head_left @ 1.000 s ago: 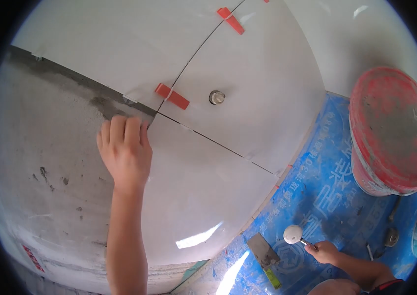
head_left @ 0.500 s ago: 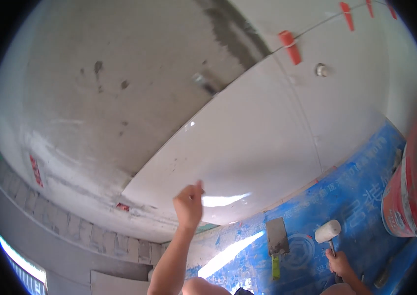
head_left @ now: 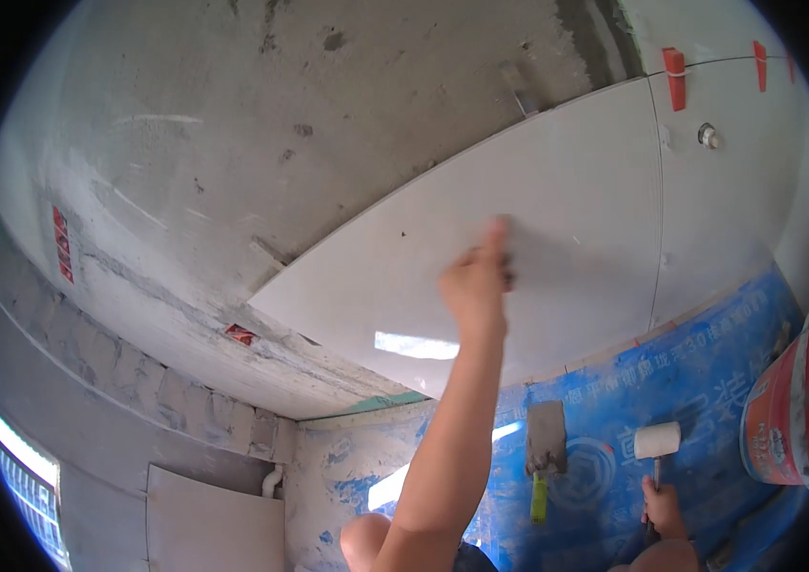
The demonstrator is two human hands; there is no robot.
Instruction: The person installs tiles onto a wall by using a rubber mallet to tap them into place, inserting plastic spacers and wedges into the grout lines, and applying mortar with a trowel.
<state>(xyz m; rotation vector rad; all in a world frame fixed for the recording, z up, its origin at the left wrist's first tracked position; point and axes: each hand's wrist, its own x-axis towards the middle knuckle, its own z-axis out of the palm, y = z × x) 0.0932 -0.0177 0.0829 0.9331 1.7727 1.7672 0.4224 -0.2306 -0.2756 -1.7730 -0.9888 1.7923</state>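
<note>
Left hand (head_left: 478, 286) blurred before large glossy white tile (head_left: 576, 172) adjoining bare grey wall (head_left: 395, 105), one finger extended, grip and contact undeterminable, right hand (head_left: 664, 512) clamped on white-headed cylindrical mallet (head_left: 658, 440), over blue floor sheet (head_left: 614, 377), right of grey-bladed, yellow-green-handled trowel (head_left: 546, 434).

Blur softens the fingertips of the left hand (head_left: 477, 286), so contact with the large wall tile (head_left: 576, 191) cannot be told. The right hand (head_left: 667, 513) covers part of the white-headed mallet (head_left: 657, 441) (some of its handle), and the dark rim cuts off the red bucket (head_left: 788, 405).
</note>
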